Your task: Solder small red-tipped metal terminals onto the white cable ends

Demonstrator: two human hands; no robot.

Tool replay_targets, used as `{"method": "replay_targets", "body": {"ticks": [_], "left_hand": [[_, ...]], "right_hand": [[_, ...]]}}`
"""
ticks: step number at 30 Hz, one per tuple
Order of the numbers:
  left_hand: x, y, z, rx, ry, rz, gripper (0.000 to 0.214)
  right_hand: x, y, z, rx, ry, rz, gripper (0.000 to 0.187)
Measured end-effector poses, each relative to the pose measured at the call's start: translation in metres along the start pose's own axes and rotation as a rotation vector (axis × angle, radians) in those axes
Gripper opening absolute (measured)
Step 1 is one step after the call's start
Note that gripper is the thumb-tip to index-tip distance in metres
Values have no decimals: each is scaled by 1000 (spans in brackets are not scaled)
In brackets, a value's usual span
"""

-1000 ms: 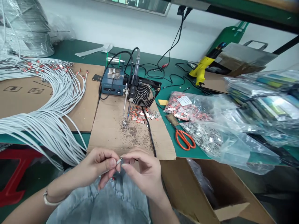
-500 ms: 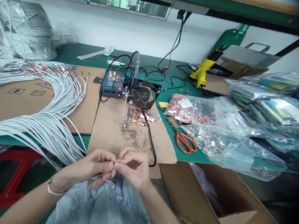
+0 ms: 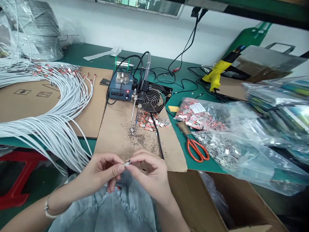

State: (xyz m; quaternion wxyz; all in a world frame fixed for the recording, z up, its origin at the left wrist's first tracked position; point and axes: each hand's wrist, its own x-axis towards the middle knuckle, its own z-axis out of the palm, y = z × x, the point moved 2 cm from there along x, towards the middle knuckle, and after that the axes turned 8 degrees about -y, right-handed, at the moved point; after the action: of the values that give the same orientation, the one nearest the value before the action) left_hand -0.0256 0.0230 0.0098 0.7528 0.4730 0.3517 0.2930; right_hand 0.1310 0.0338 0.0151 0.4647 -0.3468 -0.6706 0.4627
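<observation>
My left hand (image 3: 106, 169) pinches a white cable (image 3: 126, 163) close to its end, between thumb and forefinger. Short dark wire ends stick out of the cable tip. My right hand (image 3: 151, 170) has its thumb and forefinger closed on those wire ends. Both hands are held in front of my body, just over the near edge of a brown cardboard sheet (image 3: 111, 138). A small red-orange piece (image 3: 119, 188) shows below my hands against the blue clothing. The rest of the held cable is mostly hidden by my left hand.
Ahead stand a soldering station (image 3: 120, 90), a soldering iron (image 3: 145, 80) in its holder and a fan (image 3: 154, 99). Loose orange-and-metal connectors (image 3: 151, 121) lie before them. Right are orange-handled scissors (image 3: 196, 150), bagged parts (image 3: 198, 114) and an open carton (image 3: 193, 193); left, bundled white cables (image 3: 55, 129).
My hands have shifted slightly right and drawn a little apart, so the white cable end now shows between the fingertips. The view has turned slightly left.
</observation>
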Motion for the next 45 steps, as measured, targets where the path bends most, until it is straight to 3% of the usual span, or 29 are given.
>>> {"method": "replay_targets", "body": {"ticks": [6,9,13,16,19,20,22,23,25,28,34,40,45], "left_hand": [[0,3,5,119,51,11,36],[1,1,7,82,65,6,37],[4,-2,9,1,41,-13,39],[3,-5,6,-21,-3,-50,38],[-2,-7,-5,-3,11,-84,33],[-3,-5,-11,13,31,-88,32],[-5,0,-22,63,71,-81,29],[-4,3,-27,90,75,-80,29],[1,11,-34,123,48,-107,28],[14,20,-39,102,5,-204,28],[53,30,-44,194,22,-261,30],[88,40,-58,422,-80,-273,20],[104,51,-58,421,-112,-299,18]], "right_hand": [[-1,-1,-1,70,-8,77,11],[-2,4,5,105,69,-12,15],[-9,11,23,2,286,-170,17],[-10,15,26,86,299,-185,17],[-8,17,-4,175,375,-144,16],[-7,16,-22,112,440,-140,14],[-3,14,-63,-218,547,-110,9],[2,14,-83,-443,526,-66,5],[16,17,-116,-901,337,81,11],[39,27,-144,-1111,144,174,14],[68,43,-139,-1308,-124,247,16],[76,43,-137,-1434,-296,248,18],[86,43,-139,-1490,-415,207,18]]}}
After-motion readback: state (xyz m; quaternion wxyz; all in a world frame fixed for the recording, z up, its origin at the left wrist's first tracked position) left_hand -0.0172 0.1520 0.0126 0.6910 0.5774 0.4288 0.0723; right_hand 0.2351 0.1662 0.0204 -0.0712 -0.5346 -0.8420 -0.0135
